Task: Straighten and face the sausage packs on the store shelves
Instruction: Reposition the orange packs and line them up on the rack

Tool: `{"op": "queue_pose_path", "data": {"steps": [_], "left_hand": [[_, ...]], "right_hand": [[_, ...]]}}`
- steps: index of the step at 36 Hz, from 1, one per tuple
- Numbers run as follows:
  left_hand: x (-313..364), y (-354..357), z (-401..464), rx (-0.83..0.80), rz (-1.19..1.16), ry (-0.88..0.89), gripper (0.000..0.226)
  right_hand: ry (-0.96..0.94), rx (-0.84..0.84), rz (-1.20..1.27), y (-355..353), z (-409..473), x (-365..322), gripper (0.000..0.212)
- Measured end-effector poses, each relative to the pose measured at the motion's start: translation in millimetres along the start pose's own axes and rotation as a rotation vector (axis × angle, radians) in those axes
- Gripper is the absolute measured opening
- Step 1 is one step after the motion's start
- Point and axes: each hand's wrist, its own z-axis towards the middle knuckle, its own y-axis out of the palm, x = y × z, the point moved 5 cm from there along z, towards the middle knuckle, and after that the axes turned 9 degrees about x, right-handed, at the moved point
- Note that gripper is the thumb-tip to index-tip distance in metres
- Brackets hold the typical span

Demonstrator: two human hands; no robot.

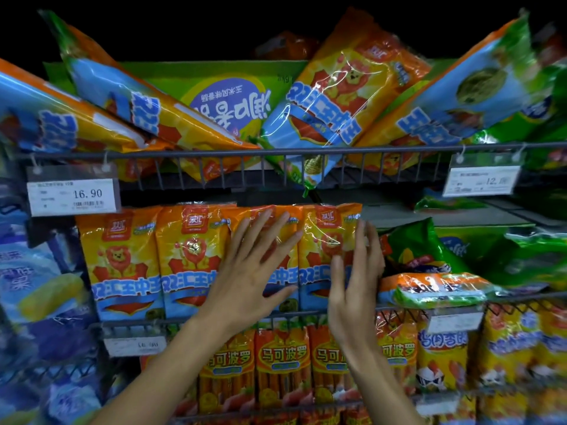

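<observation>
Several orange-and-blue sausage packs with a lion picture stand upright in a row on the middle shelf (pixel 214 322). My left hand (pixel 248 271) lies flat with spread fingers on the front of one pack (pixel 283 280) in the row. My right hand (pixel 356 286) is edge-on with straight fingers against the right side of the end pack (pixel 325 240). Two more upright packs (pixel 122 265) (pixel 190 262) stand to the left. On the top shelf, similar packs (pixel 337 90) (pixel 144 105) lie tilted and crossed over one another.
Price tags (pixel 72 196) (pixel 481 179) hang from the top wire rail (pixel 276 152). Green and orange packs (pixel 435 289) lie flat to the right of the row. Orange stick-sausage packs (pixel 282 363) stand on the lower shelf. Blue packs (pixel 40 286) fill the left.
</observation>
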Motion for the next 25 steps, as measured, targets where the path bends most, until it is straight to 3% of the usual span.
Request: {"op": "queue_pose_path", "data": {"steps": [5,8,15,20,25], "left_hand": [[1,6,-6,0.070,-0.054,-0.066,0.077],[-9,10,1,0.088,-0.137,-0.134,0.073],[-15,14,17,0.087,-0.225,-0.191,0.062],[-23,1,21,0.121,-0.338,-0.217,0.047],[-20,-13,-8,0.276,-0.254,-0.167,0.049]], "right_hand": [[-0.260,-0.129,-0.195,6,-5,-15,0.063],[-0.320,-0.221,-0.330,17,3,-9,0.057],[-0.345,-0.192,-0.434,31,30,-3,0.052],[-0.364,-0.182,-0.382,30,24,-9,0.056],[-0.500,-0.195,-0.254,25,12,-31,0.053]]}}
